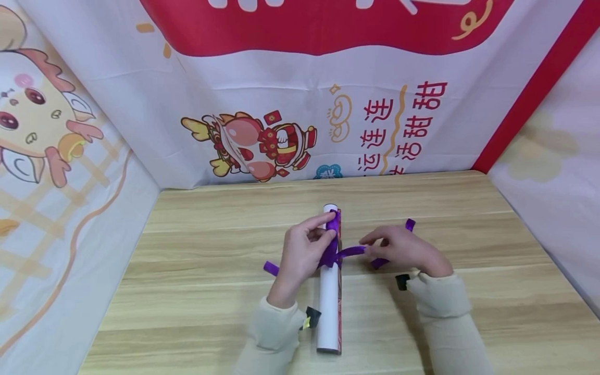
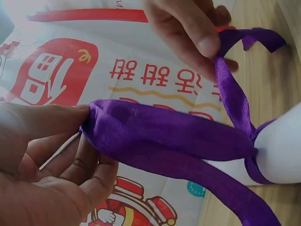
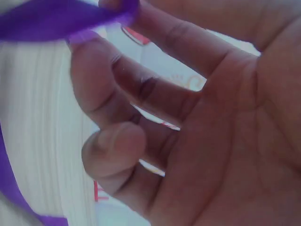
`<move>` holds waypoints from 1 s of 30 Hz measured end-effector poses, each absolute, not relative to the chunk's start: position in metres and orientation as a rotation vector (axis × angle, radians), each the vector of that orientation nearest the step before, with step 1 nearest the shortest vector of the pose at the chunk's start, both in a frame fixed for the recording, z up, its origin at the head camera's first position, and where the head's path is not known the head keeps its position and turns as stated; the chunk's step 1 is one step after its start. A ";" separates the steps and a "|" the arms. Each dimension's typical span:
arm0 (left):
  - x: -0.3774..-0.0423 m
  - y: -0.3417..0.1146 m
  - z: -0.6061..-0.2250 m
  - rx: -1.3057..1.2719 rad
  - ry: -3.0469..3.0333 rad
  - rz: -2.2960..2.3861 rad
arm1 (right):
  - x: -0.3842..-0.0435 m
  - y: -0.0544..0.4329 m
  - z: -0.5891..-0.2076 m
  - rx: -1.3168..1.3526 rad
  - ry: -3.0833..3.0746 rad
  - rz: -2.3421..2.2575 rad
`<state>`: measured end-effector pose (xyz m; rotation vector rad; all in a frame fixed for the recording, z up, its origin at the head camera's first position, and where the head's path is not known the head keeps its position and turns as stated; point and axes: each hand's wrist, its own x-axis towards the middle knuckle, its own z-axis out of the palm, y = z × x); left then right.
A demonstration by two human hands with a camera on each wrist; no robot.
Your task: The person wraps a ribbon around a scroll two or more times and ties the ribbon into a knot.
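Note:
A white roll (image 1: 329, 307), with a red patterned strip along its right side, lies lengthwise on the table. Purple ribbon (image 2: 254, 165) is tied around it near the middle. Over the roll's upper part, my left hand (image 1: 302, 255) pinches a folded loop (image 2: 164, 129) of this ribbon between thumb and fingers. To the right of the roll, my right hand (image 1: 400, 250) pinches another ribbon strand (image 1: 352, 251) and draws it away from the knot. In the right wrist view, purple ribbon (image 3: 47, 19) passes at the fingertips, partly blurred and cut off.
Loose ribbon ends lie on both sides of the roll, the left end (image 1: 270, 268) near my wrist. The wooden table (image 1: 197, 291) meets a printed cloth backdrop (image 1: 281, 78) at its back edge. Small black pieces hang by both sleeves.

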<state>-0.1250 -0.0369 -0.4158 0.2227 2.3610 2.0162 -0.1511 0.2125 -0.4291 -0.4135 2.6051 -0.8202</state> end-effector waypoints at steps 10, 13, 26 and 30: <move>-0.123 -0.040 -0.412 0.209 2.391 1.981 | -0.153 0.267 -0.434 -0.089 2.675 -0.653; -0.122 -0.041 -0.410 0.233 2.389 1.986 | -0.153 0.275 -0.438 0.038 2.644 -0.686; -0.124 -0.048 -0.408 0.137 2.336 1.895 | -0.165 0.268 -0.461 0.113 2.648 -0.712; -0.125 -0.051 -0.408 0.167 2.349 1.809 | -0.167 0.264 -0.459 0.094 2.720 -0.802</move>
